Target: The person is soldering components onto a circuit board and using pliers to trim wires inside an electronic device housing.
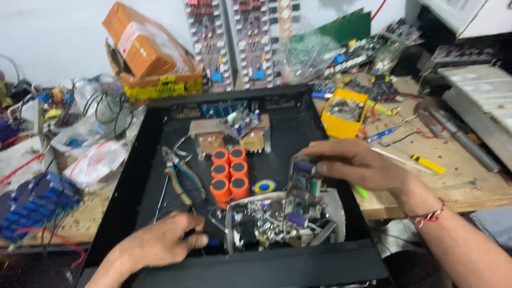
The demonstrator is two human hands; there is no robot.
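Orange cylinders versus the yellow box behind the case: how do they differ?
The orange cylinders are six round cans standing upright in two rows inside the black case; the yellow box is one square open tray outside it on the wooden bench. The cylinders have closed dark tops; the box holds small metal parts. Neither hand touches them: the right hand grips a small circuit board, the left hand rests on the case floor.

The left hand (pixel 162 242) comes in from the lower left, palm down, knuckles up, fingers curled in with the tips pinched together toward the right. The right hand (pixel 356 165) reaches in from the lower right on a bare forearm, fingers stretched leftward and bent downward, a red-and-white braided thread (pixel 428 216) around its wrist.
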